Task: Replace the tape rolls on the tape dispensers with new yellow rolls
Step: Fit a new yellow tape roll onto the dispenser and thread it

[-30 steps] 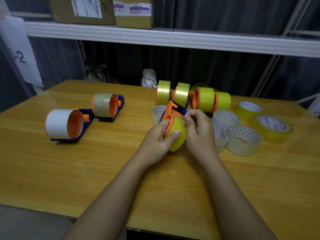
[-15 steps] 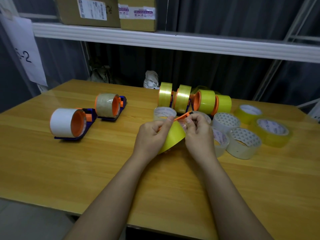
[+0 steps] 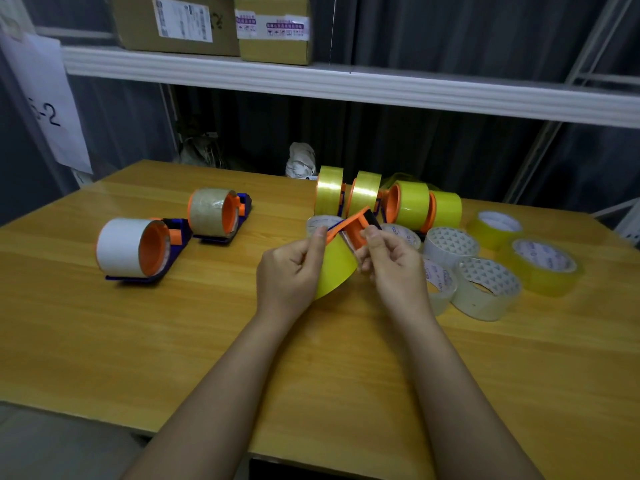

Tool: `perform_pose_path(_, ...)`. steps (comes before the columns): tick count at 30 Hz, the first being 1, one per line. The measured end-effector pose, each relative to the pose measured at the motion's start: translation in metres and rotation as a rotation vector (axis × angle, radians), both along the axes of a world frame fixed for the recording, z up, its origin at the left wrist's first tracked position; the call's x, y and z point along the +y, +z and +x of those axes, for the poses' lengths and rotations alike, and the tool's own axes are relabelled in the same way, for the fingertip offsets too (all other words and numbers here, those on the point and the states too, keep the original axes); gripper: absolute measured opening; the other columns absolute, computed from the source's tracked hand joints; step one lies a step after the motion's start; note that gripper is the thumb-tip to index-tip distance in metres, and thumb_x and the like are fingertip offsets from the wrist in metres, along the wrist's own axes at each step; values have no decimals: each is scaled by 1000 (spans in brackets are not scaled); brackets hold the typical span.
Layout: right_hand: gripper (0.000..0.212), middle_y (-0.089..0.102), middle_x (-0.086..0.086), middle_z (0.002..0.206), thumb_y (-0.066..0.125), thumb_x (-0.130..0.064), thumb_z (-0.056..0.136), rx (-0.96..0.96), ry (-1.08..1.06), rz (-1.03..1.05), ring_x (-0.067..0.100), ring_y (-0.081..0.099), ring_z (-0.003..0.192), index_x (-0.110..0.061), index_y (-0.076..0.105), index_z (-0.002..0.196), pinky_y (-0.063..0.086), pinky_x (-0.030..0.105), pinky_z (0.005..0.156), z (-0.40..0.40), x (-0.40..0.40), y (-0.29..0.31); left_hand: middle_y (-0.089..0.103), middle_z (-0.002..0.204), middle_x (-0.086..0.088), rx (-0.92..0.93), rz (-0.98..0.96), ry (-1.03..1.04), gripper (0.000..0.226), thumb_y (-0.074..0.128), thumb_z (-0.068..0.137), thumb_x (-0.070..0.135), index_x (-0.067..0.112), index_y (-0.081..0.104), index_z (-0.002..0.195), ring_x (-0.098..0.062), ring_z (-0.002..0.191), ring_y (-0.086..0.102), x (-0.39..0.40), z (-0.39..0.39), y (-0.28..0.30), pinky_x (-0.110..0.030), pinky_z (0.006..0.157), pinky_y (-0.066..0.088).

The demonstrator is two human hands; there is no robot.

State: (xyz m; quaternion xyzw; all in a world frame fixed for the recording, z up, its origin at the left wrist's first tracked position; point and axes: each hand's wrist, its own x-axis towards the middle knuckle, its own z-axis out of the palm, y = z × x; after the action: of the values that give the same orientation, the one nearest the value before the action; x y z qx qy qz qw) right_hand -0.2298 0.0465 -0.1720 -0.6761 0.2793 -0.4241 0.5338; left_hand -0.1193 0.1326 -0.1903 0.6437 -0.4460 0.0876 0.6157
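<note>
Head view: orange plastic tape dispenser [image 3: 356, 226] carrying glossy yellow tape roll [image 3: 335, 268], held above wooden bench [image 3: 173, 341], left hand [image 3: 292, 271] and right hand [image 3: 394, 265] fingers curled, pinching it.

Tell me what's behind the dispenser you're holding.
Behind the held dispenser, gripped by the left hand and right hand, stand four dispensers with yellow rolls. A clear roll lies just behind it, partly covered; the table there is hidden.

A white shelf [image 3: 346, 85] spans the rear above the wooden tabletop [image 3: 173, 341]. Two labelled cardboard boxes [image 3: 180, 24] sit on it. A paper sign [image 3: 45, 98] hangs at left.
</note>
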Motion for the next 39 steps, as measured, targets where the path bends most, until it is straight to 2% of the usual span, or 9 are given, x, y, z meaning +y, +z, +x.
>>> perform_pose_path(7,14,71,7,83,71,-28,85,-6,87,62,17,62,80,-15,75,89,53,26,73,-2,5,2,27,40,13,-203,-55,60,47,44,97,36,39,30,52,-6,36,31,2,-1,2,-14,42,16)
perform_pose_path(12,3,70,-5,80,70,-14,86,-71,105,160,7,62,76,-16,72,85,50,18,68,-3,5,4,23,42,17,-296,-58,95,43,43,98,37,34,33,56,5,38,24,1,-1,1,-11,42,15)
perform_pose_path(17,2,71,-2,81,71,-16,83,-124,171,313,11,65,79,-16,71,84,49,17,59,-4,4,6,26,44,16,-281,-76,83,46,38,99,43,29,39,55,-7,37,28,2,0,1,-15,42,16)
perform_pose_path(20,7,71,-6,73,73,-18,78,-113,211,393,6,63,68,-17,69,84,40,13,47,-5,2,6,29,45,14,-302,-79,81,51,37,100,44,24,42,53,-8,36,30,3,0,1,-18,42,18)
perform_pose_path(23,24,71,-5,74,74,-24,70,-99,246,427,5,60,67,-14,71,91,39,14,49,-5,0,5,32,45,10,-352,-60,108,56,37,100,43,17,46,50,-14,35,33,2,2,-1,-18,44,17)
perform_pose_path(28,3,69,-9,76,73,-15,83,-66,80,211,-2,59,65,-16,74,86,44,12,56,-7,1,6,33,44,9,-355,-36,118,57,36,100,45,16,43,51,-13,36,33,1,2,-2,-16,44,17)
perform_pose_path(32,21,67,-14,80,73,-14,84,-2,-130,-161,-7,60,76,-32,68,75,45,7,67,-5,8,7,29,48,15,-324,-40,69,47,36,99,47,25,42,57,-9,40,30,1,1,-1,-13,46,17)
perform_pose_path(36,19,64,-14,84,71,-15,85,7,-233,-234,-7,56,79,-31,68,76,42,5,66,-4,6,5,34,47,11,-294,-39,29,58,34,99,50,14,50,55,-9,39,31,1,3,-3,-17,44,19)
perform_pose_path(39,22,65,-12,84,72,-17,84,16,-263,-221,5,59,80,-35,66,74,45,9,64,-5,3,5,37,48,9,-283,-36,9,61,34,99,51,12,52,56,-10,40,34,2,5,-3,-17,43,20)
